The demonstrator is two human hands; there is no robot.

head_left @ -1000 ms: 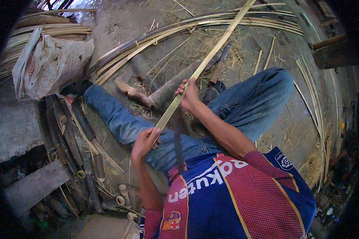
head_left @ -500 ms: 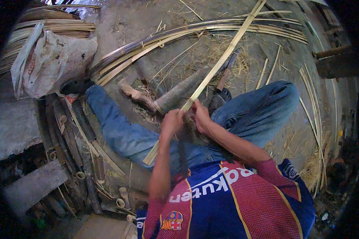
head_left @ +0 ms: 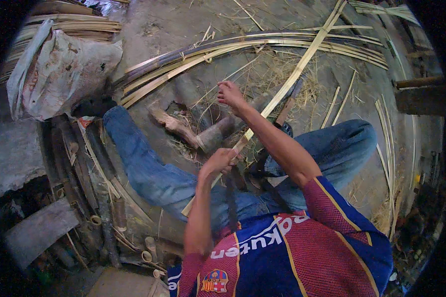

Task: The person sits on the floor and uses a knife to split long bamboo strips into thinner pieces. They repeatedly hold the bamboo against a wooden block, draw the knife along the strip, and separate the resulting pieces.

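Note:
My left hand (head_left: 218,162) is closed around a long, pale split bamboo strip (head_left: 293,76) near its lower end. The strip slants from my lap up to the far right. My right hand (head_left: 231,95) is away from the strip, stretched forward and to the left over the floor litter, its fingers curled together. Whether a thin shaving is pinched in them cannot be made out. Under the strip lies a thick wooden log (head_left: 223,132), beside a rough, forked piece of wood (head_left: 173,124).
A bundle of long bamboo strips (head_left: 183,62) curves across the floor ahead. A stuffed white sack (head_left: 67,74) stands at the left, above several dark bamboo poles (head_left: 86,173). Thin strips (head_left: 387,148) lie at the right. Fibrous shavings (head_left: 309,94) litter the ground.
My right hand has left the bamboo strip and swung forward and left. My left hand has stayed on the strip, slightly lower in view.

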